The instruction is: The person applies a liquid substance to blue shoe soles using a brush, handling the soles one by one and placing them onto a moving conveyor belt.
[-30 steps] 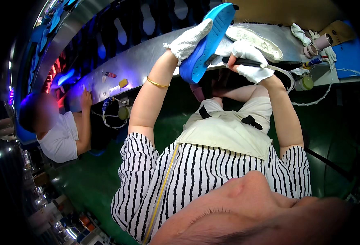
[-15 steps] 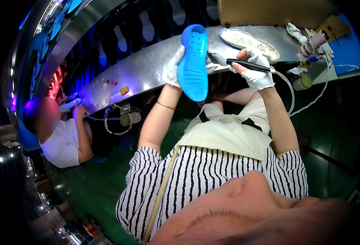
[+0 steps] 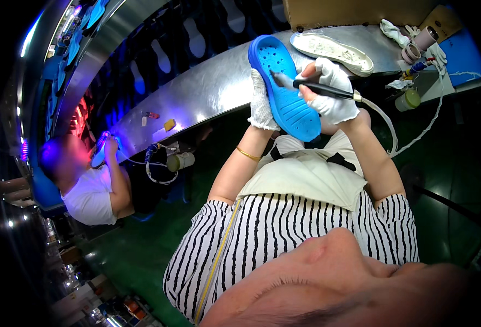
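A blue shoe sole (image 3: pixel 292 109) with small holes at its far end and grooves at its near end slants in front of me. My left hand (image 3: pixel 260 103), in a white glove, grips it along its left edge; some fingers are hidden behind it. In my right hand (image 3: pixel 333 92), gloved with bare fingertips, is a brush (image 3: pixel 319 87) with a black handle. Its bristles lie over the inner face of the blue sole, below the holes, and look blurred. A pale tube (image 3: pixel 385 121) runs from the handle's end. Beyond both hands a white sole (image 3: pixel 336 52) lies on the metal bench.
The curved metal bench (image 3: pixel 197 103) carries a yellow sponge-like block (image 3: pixel 169 125). A cardboard box (image 3: pixel 349 13) stands at the back. White gloves (image 3: pixel 394 34) and a green-lidded jar (image 3: pixel 408 100) are at right. On the left sits a co-worker (image 3: pixel 90 193) handling a sole.
My left hand has shifted right and turned the blue sole from nearly straight to slanting. The brush has moved from beside its edge to over its inner face.
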